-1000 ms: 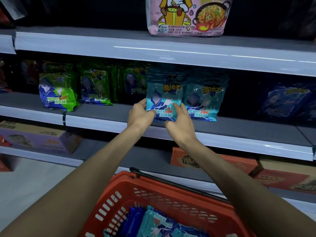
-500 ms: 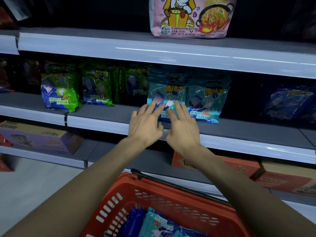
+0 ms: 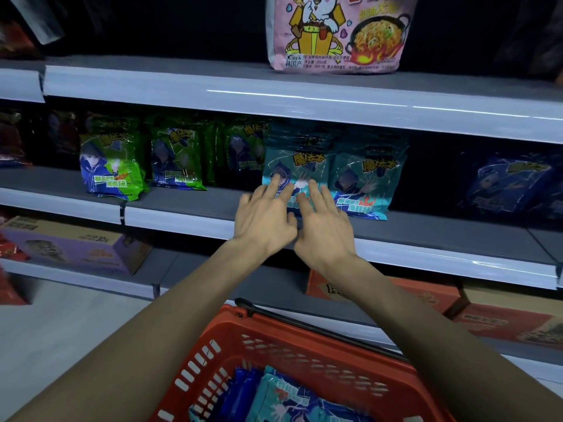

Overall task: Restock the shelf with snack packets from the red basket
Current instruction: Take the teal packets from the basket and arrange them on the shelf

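Currently, left hand and right hand sit side by side, fingers straight and spread, fingertips on the upright teal foil snack packet, which stands on the grey metal middle shelf. The red plastic basket holds further teal and blue packets.

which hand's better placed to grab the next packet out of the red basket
Left, narrowly. The left hand and right hand both lie open on the shelved teal packet, but the spare packets in the red basket sit more directly below the left one.
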